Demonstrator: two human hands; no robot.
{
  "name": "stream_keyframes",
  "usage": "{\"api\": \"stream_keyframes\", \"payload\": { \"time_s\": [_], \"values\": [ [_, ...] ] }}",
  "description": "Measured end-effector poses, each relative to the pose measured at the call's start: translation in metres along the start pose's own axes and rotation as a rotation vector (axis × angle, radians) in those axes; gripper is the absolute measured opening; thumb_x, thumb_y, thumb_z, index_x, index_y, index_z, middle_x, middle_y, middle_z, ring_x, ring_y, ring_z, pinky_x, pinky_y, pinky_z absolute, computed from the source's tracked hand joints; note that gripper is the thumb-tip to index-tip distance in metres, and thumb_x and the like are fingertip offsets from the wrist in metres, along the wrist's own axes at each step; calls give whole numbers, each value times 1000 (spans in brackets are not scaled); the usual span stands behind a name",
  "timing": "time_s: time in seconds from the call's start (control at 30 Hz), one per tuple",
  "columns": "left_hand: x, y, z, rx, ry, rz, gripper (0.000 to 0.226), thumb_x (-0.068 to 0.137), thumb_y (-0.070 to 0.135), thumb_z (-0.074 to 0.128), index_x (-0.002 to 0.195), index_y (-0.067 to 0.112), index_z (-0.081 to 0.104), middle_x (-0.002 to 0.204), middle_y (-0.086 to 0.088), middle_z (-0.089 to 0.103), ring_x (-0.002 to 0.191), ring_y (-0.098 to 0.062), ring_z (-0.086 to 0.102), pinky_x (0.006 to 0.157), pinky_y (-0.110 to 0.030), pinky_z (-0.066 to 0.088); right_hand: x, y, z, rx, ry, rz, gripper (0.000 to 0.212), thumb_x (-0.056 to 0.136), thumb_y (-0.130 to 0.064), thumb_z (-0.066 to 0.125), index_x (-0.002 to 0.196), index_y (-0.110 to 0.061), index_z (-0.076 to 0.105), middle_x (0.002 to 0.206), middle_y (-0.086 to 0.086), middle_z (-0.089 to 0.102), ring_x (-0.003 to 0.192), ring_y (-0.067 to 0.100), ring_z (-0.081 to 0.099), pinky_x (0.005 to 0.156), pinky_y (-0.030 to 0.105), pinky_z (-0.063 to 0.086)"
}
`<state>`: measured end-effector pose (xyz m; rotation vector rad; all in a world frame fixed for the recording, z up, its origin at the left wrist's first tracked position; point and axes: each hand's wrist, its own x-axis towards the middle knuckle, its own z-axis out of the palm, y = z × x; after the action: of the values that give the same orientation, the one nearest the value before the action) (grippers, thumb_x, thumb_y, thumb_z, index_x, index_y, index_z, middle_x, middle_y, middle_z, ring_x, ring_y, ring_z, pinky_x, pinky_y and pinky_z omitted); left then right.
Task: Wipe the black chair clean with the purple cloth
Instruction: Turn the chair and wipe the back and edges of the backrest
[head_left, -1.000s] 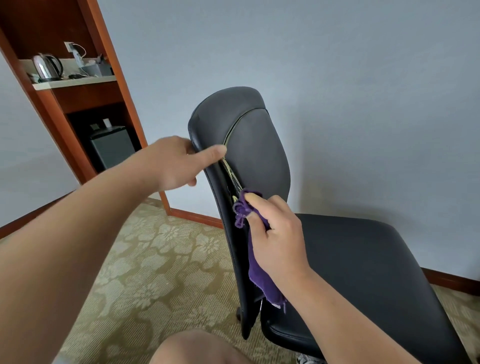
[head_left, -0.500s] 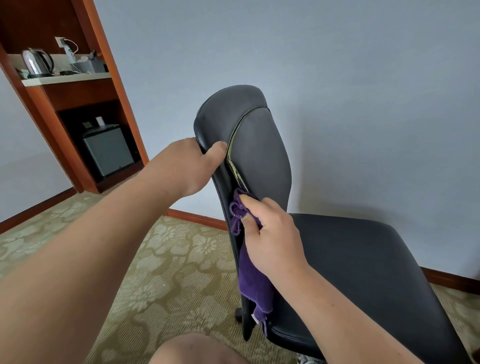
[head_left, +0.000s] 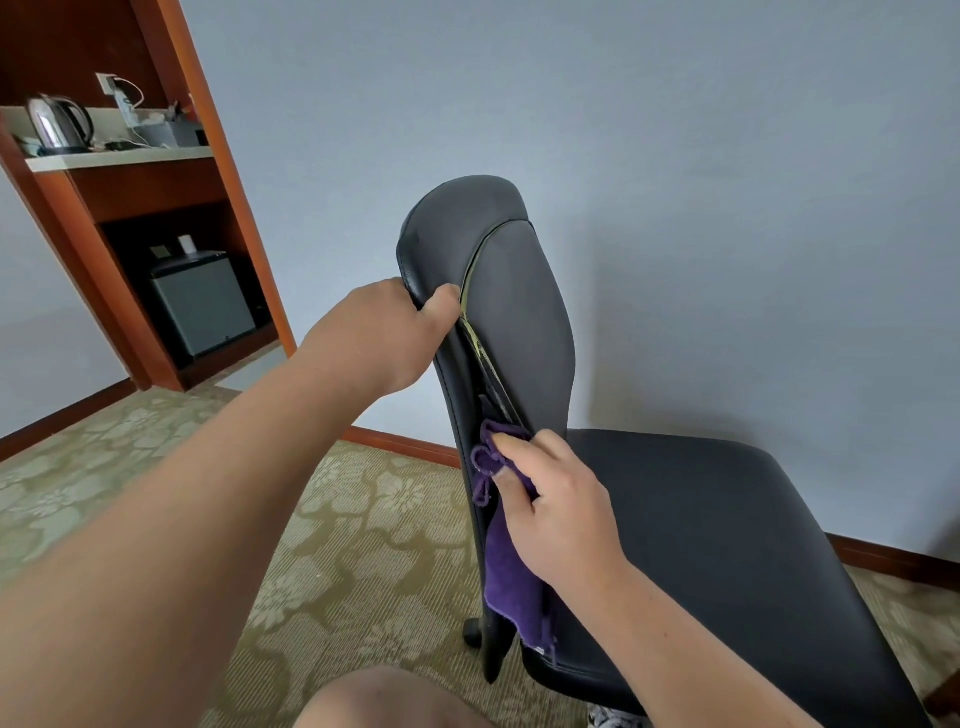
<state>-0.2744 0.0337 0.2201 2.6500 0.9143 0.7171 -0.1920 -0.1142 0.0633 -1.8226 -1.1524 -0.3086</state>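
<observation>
Black chair stands on the patterned carpet near the grey wall, backrest seen almost edge-on, seat to the right. Smooth leather-like upholstery over padding: likely slick, gives a little under pressure, wipes easily. A caster shows below, so I'd expect the chair to roll or swivel under a sideways push, and it needs bracing. Best hold is the firm upper side edge of the backrest, which is where the left hand is: its fingers are wrapped behind the edge and the thumb is clamped on the front, beside the seam where a yellowish lining shows. The gap along that seam looks like a dirt trap; go gently, the trim may be coming loose. Purple cloth is soft, light, limp terry or microfibre with no shape of its own, so it has to be bunched and backed by the hand. The right hand does that: thumb and index pinch the bunched top against the lower side edge of the backrest, and the rest hangs under the palm towards the seat joint. Writing: none legible on chair or cloth. The kettle and small fridge in the wooden shelf unit show no readable branding.
</observation>
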Motion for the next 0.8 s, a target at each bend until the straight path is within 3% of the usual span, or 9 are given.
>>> {"api": "stream_keyframes", "payload": {
  "time_s": [0.07,0.23,0.3,0.37,0.43,0.53,0.67,0.8],
  "values": [
    [2,-1,2,-1,10,-27,47,88,59,30,73,22,55,69,-5,61,67,-28,60,63,-37,49,3,1,-5,69,-23,-3,21,94,-18,59,113,-20,69,96,-11,49,73,12,53,66,30,49],
    [4,-1,-1,8,-6,-31,49,89,58,31,72,18,53,66,-3,59,65,-27,58,64,-38,50,21,-14,-18,247,-23,47,13,91,-19,50,87,-15,61,99,-10,45,85,10,53,71,15,41],
    [3,1,-2,104,-27,20,32,95,48,33,78,23,44,71,-5,59,67,-27,59,65,-39,53,30,-21,-19,249,-33,55,9,90,-16,51,94,-20,58,96,-11,49,85,9,53,71,16,42],
    [3,2,-3,61,-8,22,5,99,29,36,98,32,32,77,-8,57,68,-29,58,65,-43,56,37,-29,-16,250,-5,53,23,89,-12,55,106,-26,52,95,-11,54,83,9,54,71,23,45],
    [4,-1,-1,149,-8,86,26,98,20,37,116,29,22,79,-8,53,69,-28,56,64,-42,57,37,-34,-9,222,66,28,27,88,-6,56,107,-25,56,95,-8,55,80,12,54,69,28,46],
    [4,-1,-1,269,-21,121,24,99,21,36,115,31,22,80,-8,55,72,-29,57,67,-44,57,26,-32,3,126,200,5,27,89,0,58,107,-16,70,101,0,54,76,18,57,67,32,50],
    [6,-2,-1,290,-17,165,18,98,19,36,103,32,23,80,-10,58,71,-31,57,65,-44,56,4,-23,14,26,243,66,28,93,-19,58,118,-25,71,106,-6,54,73,15,58,59,34,54],
    [3,-3,0,320,-39,154,8,97,23,37,99,28,31,76,-9,58,69,-30,57,62,-43,55,-7,-26,18,36,201,76,39,94,-49,54,127,-30,64,112,-10,52,87,9,59,61,28,54]
  ]
}}
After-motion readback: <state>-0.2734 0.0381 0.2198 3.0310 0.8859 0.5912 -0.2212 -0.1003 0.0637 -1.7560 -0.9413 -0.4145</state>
